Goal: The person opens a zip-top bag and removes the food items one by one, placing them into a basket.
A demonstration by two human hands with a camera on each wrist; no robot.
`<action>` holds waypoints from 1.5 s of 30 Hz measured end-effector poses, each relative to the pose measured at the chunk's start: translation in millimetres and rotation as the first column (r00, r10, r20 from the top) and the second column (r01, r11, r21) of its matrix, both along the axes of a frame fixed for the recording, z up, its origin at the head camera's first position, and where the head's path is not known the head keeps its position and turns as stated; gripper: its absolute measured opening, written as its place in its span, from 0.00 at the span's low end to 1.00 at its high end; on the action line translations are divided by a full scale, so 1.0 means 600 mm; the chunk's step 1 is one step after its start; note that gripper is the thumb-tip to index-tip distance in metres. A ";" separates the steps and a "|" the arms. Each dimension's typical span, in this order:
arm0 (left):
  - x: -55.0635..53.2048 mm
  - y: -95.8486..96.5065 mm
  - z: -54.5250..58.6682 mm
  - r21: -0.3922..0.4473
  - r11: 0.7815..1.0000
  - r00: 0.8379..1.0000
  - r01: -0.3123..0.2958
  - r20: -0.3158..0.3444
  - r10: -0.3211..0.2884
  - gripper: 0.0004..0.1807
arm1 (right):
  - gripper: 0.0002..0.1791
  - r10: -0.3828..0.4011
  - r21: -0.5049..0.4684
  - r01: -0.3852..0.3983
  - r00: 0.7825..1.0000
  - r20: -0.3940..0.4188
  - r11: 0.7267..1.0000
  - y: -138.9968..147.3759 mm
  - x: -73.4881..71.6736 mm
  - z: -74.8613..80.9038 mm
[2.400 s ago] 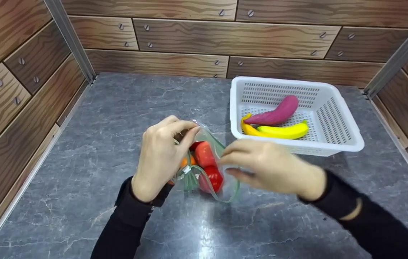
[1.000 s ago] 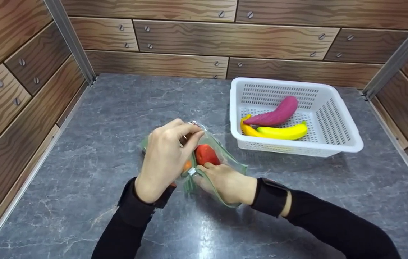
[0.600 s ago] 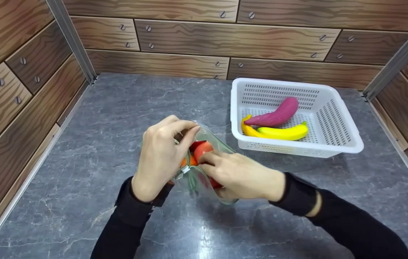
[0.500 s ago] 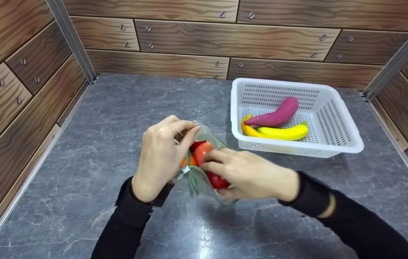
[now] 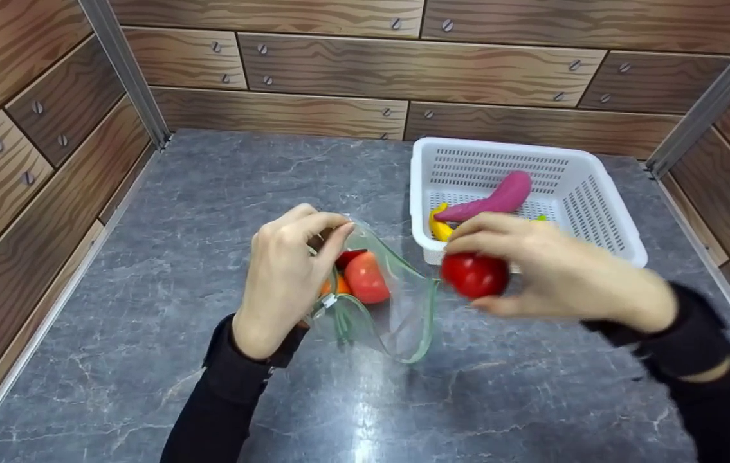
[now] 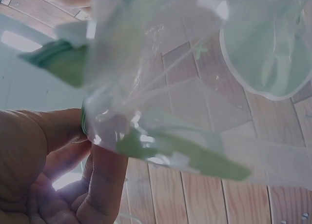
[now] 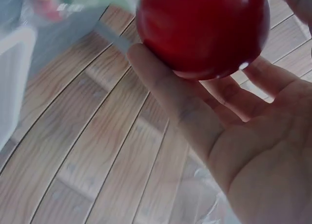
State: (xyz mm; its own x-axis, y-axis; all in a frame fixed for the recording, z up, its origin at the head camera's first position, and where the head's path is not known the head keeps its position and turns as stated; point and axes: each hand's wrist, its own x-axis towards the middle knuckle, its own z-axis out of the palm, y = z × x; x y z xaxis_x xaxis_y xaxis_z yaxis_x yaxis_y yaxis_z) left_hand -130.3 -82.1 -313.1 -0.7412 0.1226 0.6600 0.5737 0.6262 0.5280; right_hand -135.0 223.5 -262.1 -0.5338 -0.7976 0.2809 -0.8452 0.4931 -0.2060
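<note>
Wood-patterned walls [image 5: 326, 64] rise at the back and both sides. Between them we see a gray, marbled table [image 5: 146, 386]. A white slotted basket [image 5: 519, 147] stands at its far right. Near the middle is a clear bag [image 5: 413, 315] with green edging, its mouth spread open toward the right.

A person in black sleeves [image 5: 210, 411] works over the table, hands apart. The left hand [image 5: 291, 276] pinches the bag's edge between thumb and forefinger. The right hand [image 5: 551, 270] is clamped on a glossy red fruit [image 5: 477, 273], fingers over its top and thumb beneath. We find that fruit outside the bag, just beyond its right edge, partly covering our view of the basket's near rim.

Inside the basket lies a curved purple vegetable [image 5: 509, 193], one end touching a yellow fruit [image 5: 440, 230] that the right hand partly hides. Inside the bag we make out a red-orange fruit [image 5: 368, 280] and, beside it, part of an orange one [image 5: 339, 286]. A small white slider [image 5: 330, 299] sits on the bag's near edge.
</note>
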 end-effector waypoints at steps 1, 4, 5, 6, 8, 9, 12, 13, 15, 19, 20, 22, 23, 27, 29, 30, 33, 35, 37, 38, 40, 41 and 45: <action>0.000 -0.001 0.000 -0.001 1.000 1.000 -0.001 0.000 0.001 0.05 | 0.33 -0.012 0.000 0.012 1.000 -0.002 1.000 0.009 -0.006 0.002; 0.000 -0.002 0.000 0.000 1.000 1.000 -0.005 0.000 0.005 0.05 | 0.32 -0.075 0.018 0.075 0.997 -0.005 0.997 0.039 -0.032 0.002; 0.001 -0.002 0.000 0.002 1.000 1.000 -0.005 0.000 0.005 0.05 | 0.32 -0.102 0.028 0.102 0.995 -0.002 0.994 0.049 -0.042 -0.001; 0.001 -0.002 0.000 0.003 1.000 1.000 -0.004 0.002 0.004 0.05 | 0.31 -0.136 0.043 0.135 0.991 0.008 0.990 0.061 -0.053 -0.004; 0.001 -0.002 0.000 0.004 1.000 1.000 -0.003 0.002 0.003 0.04 | 0.29 -0.204 0.074 0.201 0.978 0.035 0.977 0.084 -0.077 -0.012; 0.001 -0.002 0.000 0.004 1.000 1.000 -0.003 0.003 0.003 0.04 | 0.28 -0.246 0.094 0.240 0.968 0.055 0.966 0.095 -0.089 -0.016; 0.003 -0.002 -0.001 0.000 1.000 1.000 -0.002 0.006 0.002 0.05 | 0.29 -0.362 0.155 0.341 0.922 0.138 0.927 0.131 -0.123 -0.026; 0.003 -0.002 0.000 -0.002 1.000 1.000 -0.003 0.006 0.003 0.05 | 0.30 -0.400 0.175 0.372 0.901 0.168 0.911 0.142 -0.134 -0.029; 0.004 -0.001 0.001 -0.005 1.000 1.000 -0.004 0.007 0.004 0.05 | 0.31 -0.477 0.209 0.437 0.851 0.218 0.875 0.165 -0.154 -0.034; 0.004 -0.001 0.002 -0.004 1.000 1.000 -0.004 0.005 0.004 0.05 | 0.32 -0.557 0.259 0.498 0.787 0.267 0.828 0.206 -0.196 -0.051; 0.003 -0.001 0.002 -0.002 1.000 1.000 -0.002 0.006 0.002 0.05 | 0.32 -0.567 0.274 0.501 0.777 0.275 0.821 0.214 -0.205 -0.057; 0.002 -0.001 0.002 0.001 1.000 1.000 0.000 0.007 0.000 0.05 | 0.31 -0.579 0.309 0.498 0.760 0.294 0.810 0.228 -0.221 -0.071; 0.002 -0.001 0.002 0.002 1.000 1.000 0.001 0.008 -0.001 0.05 | 0.29 -0.586 0.329 0.494 0.751 0.304 0.805 0.234 -0.228 -0.078; 0.001 -0.001 0.001 0.002 1.000 1.000 0.001 0.009 -0.001 0.05 | 0.24 -0.610 0.400 0.476 0.715 0.342 0.783 0.249 -0.246 -0.104; 0.000 -0.001 0.001 0.004 1.000 1.000 0.001 0.008 -0.001 0.05 | 0.23 -0.613 0.432 0.460 0.710 0.346 0.776 0.254 -0.252 -0.115; 0.000 -0.001 0.001 0.005 1.000 1.000 0.001 0.008 -0.001 0.05 | 0.23 -0.611 0.445 0.449 0.712 0.346 0.775 0.256 -0.255 -0.120; 0.000 -0.001 0.002 0.009 1.000 1.000 0.003 0.004 -0.003 0.05 | 0.23 -0.598 0.487 0.408 0.726 0.339 0.772 0.260 -0.260 -0.131; 0.000 -0.001 0.002 0.009 1.000 1.000 0.004 -0.001 -0.004 0.05 | 0.24 -0.589 0.515 0.381 0.737 0.332 0.768 0.263 -0.263 -0.135; 0.000 -0.001 0.003 0.008 1.000 1.000 0.005 -0.006 -0.005 0.05 | 0.25 -0.586 0.545 0.360 0.744 0.323 0.757 0.266 -0.265 -0.136; 0.000 -0.001 0.002 0.008 1.000 1.000 0.005 -0.006 -0.005 0.05 | 0.25 -0.586 0.557 0.350 0.743 0.324 0.753 0.267 -0.265 -0.136; 0.000 -0.002 0.002 0.008 1.000 1.000 0.004 -0.006 -0.004 0.05 | 0.26 -0.588 0.577 0.331 0.734 0.339 0.746 0.269 -0.266 -0.136; 0.001 -0.002 0.003 0.008 1.000 1.000 0.004 -0.005 -0.004 0.05 | 0.26 -0.595 0.582 0.327 0.721 0.357 0.745 0.270 -0.266 -0.136; 0.000 -0.002 0.003 0.005 1.000 1.000 0.001 -0.003 -0.001 0.05 | 0.27 -0.626 0.591 0.324 0.654 0.425 0.739 0.271 -0.267 -0.135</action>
State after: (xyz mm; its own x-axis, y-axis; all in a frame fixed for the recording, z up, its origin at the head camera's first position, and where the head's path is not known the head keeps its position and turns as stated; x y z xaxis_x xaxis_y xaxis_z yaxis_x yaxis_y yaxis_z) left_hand -130.2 -83.1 -311.6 -0.7390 0.1204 0.6628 0.5762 0.6227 0.5293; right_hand -295.0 386.2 -343.2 -0.7994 -0.3249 -0.5053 -0.2519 0.9449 -0.2090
